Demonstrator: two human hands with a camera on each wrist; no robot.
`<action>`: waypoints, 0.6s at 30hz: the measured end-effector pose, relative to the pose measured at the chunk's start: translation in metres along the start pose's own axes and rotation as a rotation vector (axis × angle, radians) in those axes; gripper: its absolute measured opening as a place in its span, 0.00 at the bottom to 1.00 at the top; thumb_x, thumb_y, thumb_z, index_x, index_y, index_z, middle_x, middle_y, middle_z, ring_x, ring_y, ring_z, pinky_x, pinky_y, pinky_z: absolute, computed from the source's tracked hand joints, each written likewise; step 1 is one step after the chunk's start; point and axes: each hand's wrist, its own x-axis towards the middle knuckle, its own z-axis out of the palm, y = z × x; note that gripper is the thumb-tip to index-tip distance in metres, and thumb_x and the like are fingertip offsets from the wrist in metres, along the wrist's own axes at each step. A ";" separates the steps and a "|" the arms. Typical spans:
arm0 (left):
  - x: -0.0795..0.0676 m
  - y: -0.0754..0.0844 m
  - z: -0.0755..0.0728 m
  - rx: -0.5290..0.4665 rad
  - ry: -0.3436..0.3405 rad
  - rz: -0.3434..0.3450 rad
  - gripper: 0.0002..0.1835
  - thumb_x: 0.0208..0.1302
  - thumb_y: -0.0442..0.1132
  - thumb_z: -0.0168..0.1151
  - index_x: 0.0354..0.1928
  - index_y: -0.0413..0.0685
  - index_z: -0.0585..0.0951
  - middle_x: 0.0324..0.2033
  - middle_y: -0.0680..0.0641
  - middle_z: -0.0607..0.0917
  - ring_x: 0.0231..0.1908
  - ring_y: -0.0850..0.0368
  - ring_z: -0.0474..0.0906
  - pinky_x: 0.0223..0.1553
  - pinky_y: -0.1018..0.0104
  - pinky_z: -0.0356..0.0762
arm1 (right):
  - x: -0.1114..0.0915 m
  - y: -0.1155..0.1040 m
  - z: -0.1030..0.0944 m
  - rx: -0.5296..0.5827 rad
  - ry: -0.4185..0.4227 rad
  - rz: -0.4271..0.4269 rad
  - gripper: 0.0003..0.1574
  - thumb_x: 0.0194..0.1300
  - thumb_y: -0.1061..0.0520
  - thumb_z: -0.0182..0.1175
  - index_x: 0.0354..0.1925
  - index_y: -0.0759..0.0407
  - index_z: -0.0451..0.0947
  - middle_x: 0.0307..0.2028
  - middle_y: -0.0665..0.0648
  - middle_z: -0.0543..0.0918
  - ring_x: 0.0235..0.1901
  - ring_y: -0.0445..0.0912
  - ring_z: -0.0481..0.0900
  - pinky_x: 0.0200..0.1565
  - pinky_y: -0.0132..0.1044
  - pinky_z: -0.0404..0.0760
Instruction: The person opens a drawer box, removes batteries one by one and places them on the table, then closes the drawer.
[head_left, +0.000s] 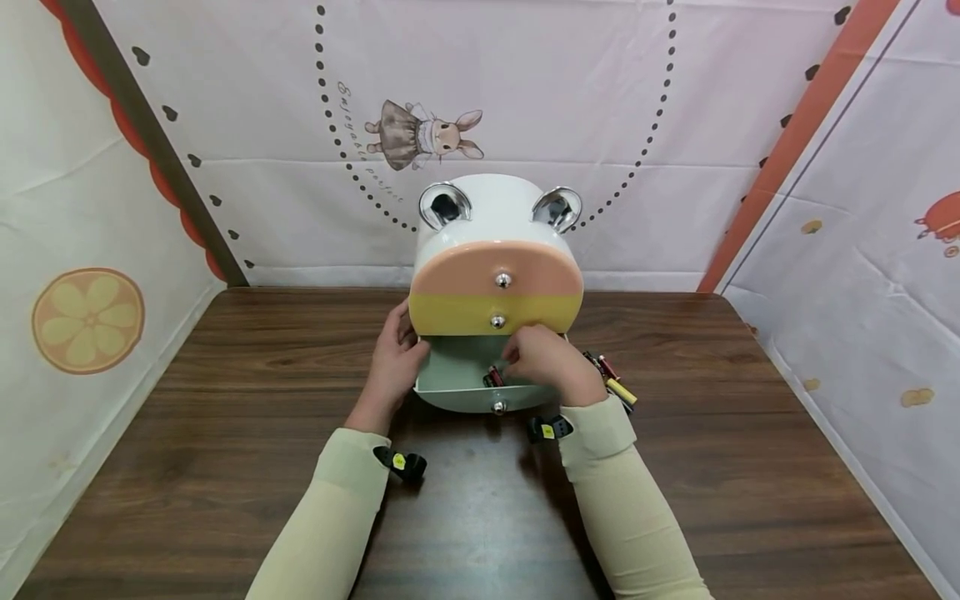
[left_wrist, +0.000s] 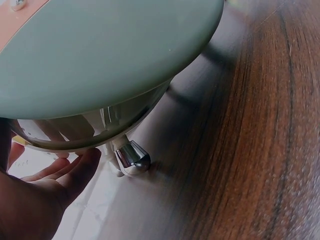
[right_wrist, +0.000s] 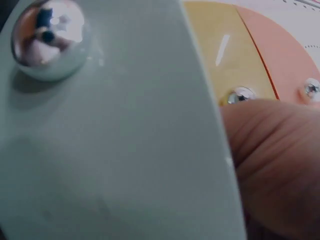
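Observation:
A small rounded cabinet [head_left: 487,208] with two chrome-lined ears stands at the back of the table. Its lowest, pale green drawer [head_left: 457,398] is pulled out, while the yellow and peach drawers above it are closed. My left hand [head_left: 392,358] rests against the cabinet's left side, fingers along the wall and thumb near the open drawer; in the left wrist view the left hand [left_wrist: 55,187] lies beside a chrome foot. My right hand [head_left: 551,360] reaches down into the green drawer, its fingertips beside dark-and-red batteries [head_left: 492,377]. Whether those fingers hold anything is hidden.
Several more batteries [head_left: 621,392], one of them yellow, lie on the wooden table [head_left: 712,433] right of the cabinet, partly behind my right forearm. A printed cloth [head_left: 262,125] hangs directly behind the cabinet, and more cloth borders both sides.

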 end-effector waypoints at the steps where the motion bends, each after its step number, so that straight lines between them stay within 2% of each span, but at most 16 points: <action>1: 0.001 -0.003 0.000 0.007 0.003 0.000 0.37 0.59 0.26 0.49 0.67 0.65 0.57 0.66 0.49 0.61 0.65 0.50 0.58 0.65 0.50 0.54 | 0.001 0.000 0.001 -0.010 -0.011 0.000 0.09 0.46 0.62 0.62 0.16 0.54 0.73 0.15 0.45 0.68 0.18 0.37 0.62 0.25 0.31 0.66; 4: 0.002 -0.007 0.000 0.021 0.013 0.014 0.36 0.59 0.27 0.50 0.66 0.67 0.57 0.66 0.50 0.62 0.65 0.50 0.60 0.65 0.50 0.55 | 0.003 0.000 0.003 -0.023 -0.046 0.007 0.13 0.45 0.64 0.61 0.13 0.52 0.69 0.13 0.46 0.58 0.16 0.40 0.52 0.22 0.32 0.56; 6: 0.002 -0.008 0.000 0.024 0.017 0.023 0.36 0.59 0.27 0.50 0.66 0.67 0.58 0.65 0.49 0.63 0.64 0.50 0.60 0.64 0.50 0.56 | 0.004 0.000 0.004 -0.034 -0.054 0.019 0.08 0.45 0.63 0.62 0.16 0.53 0.77 0.13 0.44 0.64 0.16 0.38 0.56 0.23 0.30 0.60; 8: 0.002 -0.008 0.000 0.025 0.016 0.031 0.36 0.58 0.27 0.49 0.66 0.67 0.58 0.65 0.49 0.63 0.64 0.50 0.61 0.64 0.50 0.56 | 0.004 0.000 0.005 -0.030 -0.063 0.031 0.06 0.47 0.64 0.62 0.24 0.53 0.83 0.17 0.44 0.73 0.19 0.36 0.62 0.25 0.30 0.64; 11: 0.001 -0.008 0.000 0.027 0.017 0.029 0.36 0.58 0.27 0.49 0.66 0.67 0.57 0.65 0.49 0.64 0.64 0.50 0.61 0.64 0.51 0.57 | 0.005 0.000 0.006 -0.022 -0.085 0.043 0.09 0.50 0.64 0.60 0.28 0.53 0.85 0.22 0.48 0.80 0.21 0.36 0.65 0.26 0.30 0.65; 14: 0.001 -0.009 0.000 0.022 0.019 0.031 0.36 0.58 0.27 0.49 0.66 0.67 0.58 0.65 0.48 0.64 0.63 0.50 0.62 0.63 0.50 0.58 | 0.008 -0.001 0.008 -0.009 -0.101 0.038 0.10 0.53 0.63 0.59 0.31 0.52 0.86 0.23 0.48 0.83 0.21 0.37 0.65 0.25 0.31 0.64; 16: 0.001 -0.010 0.000 0.018 0.016 0.032 0.36 0.58 0.27 0.49 0.66 0.67 0.58 0.64 0.47 0.65 0.63 0.49 0.63 0.63 0.50 0.59 | 0.010 -0.002 0.010 -0.017 -0.105 0.024 0.09 0.54 0.62 0.60 0.28 0.51 0.85 0.19 0.46 0.80 0.19 0.38 0.62 0.24 0.32 0.61; 18: 0.002 -0.010 -0.001 0.018 0.012 0.030 0.36 0.58 0.27 0.49 0.66 0.67 0.57 0.64 0.47 0.65 0.63 0.49 0.63 0.62 0.50 0.60 | 0.012 -0.003 0.011 -0.027 -0.109 0.009 0.10 0.55 0.61 0.60 0.19 0.52 0.82 0.12 0.45 0.70 0.17 0.40 0.55 0.23 0.32 0.56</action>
